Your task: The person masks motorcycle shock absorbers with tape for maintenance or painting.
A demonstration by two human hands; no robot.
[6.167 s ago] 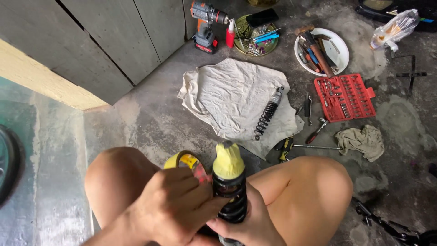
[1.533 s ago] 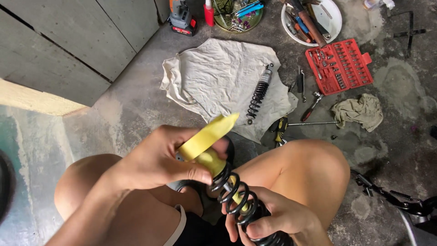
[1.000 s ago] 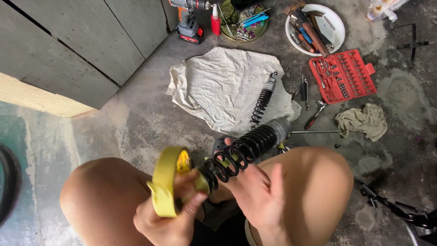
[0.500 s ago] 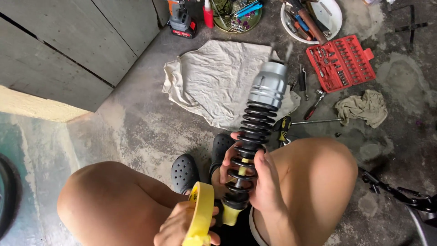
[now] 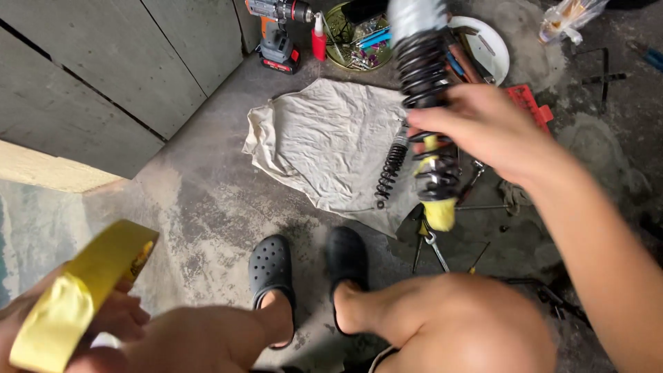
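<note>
Black coil-spring shock absorber with yellow taped end (image 5: 429,117) gripped upright in closed right hand (image 5: 483,128), second smaller black shock absorber (image 5: 391,166) on one beige cloth (image 5: 324,145), one yellow tape roll (image 5: 76,297) clasped in left hand (image 5: 103,321), two black clogs (image 5: 273,269)

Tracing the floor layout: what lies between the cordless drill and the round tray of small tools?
In the head view, a small red bottle stands between the cordless drill and the round tray.

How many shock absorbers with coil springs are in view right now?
2. One shock absorber is held up in the right hand, its lower end wrapped in yellow. The other shock absorber lies on the grey cloth on the floor. Others may be hidden behind the arm.
</note>
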